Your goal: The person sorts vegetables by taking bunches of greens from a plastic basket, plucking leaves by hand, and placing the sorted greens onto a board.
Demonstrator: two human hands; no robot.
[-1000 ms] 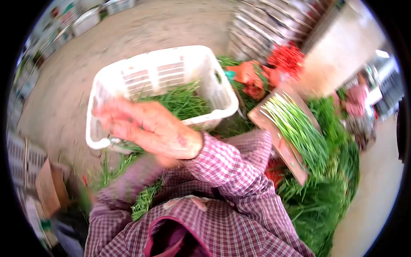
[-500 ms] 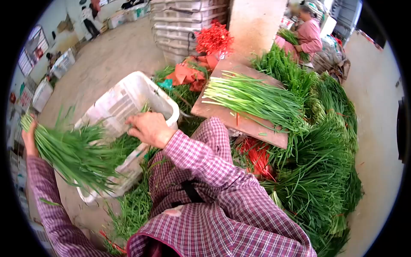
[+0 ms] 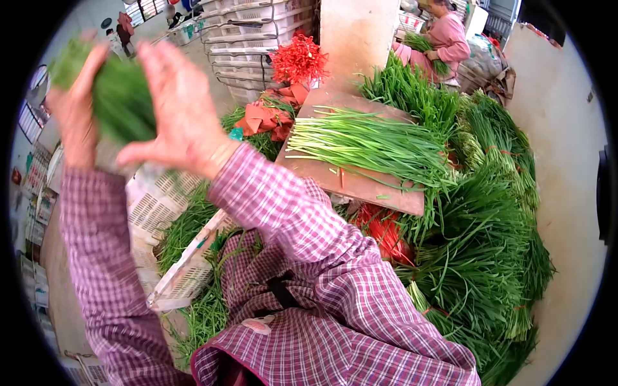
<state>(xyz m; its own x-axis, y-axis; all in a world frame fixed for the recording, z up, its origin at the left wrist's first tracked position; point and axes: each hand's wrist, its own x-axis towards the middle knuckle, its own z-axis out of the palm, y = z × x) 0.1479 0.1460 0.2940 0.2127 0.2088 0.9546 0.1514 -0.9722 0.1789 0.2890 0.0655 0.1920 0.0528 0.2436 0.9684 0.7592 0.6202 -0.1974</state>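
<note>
My left hand [image 3: 78,112] is raised at the upper left, wrapped round a bunch of garlic chives [image 3: 122,96] that is blurred by motion. Beside the bunch is my right hand [image 3: 183,109], its fingers and thumb spread apart; whether it touches the leaves I cannot tell. Below both hands stands a white plastic crate [image 3: 187,270] with loose green leaves [image 3: 183,235] in it. More garlic chives [image 3: 360,145] lie in a layer on a brown board [image 3: 328,183] to the right, pale stems pointing left.
A large heap of chives [image 3: 476,238], partly tied in bundles, fills the right side. Red ties [image 3: 386,235] lie under the board, and a red bunch of ties [image 3: 300,59] is near stacked crates [image 3: 248,38]. A person in pink [image 3: 449,38] sits behind, holding greens.
My left hand has lifted the chives up from beside the crate. My right hand has risen leftward from over the crate to the bunch, its fingers spreading. The view has shifted slightly.
</note>
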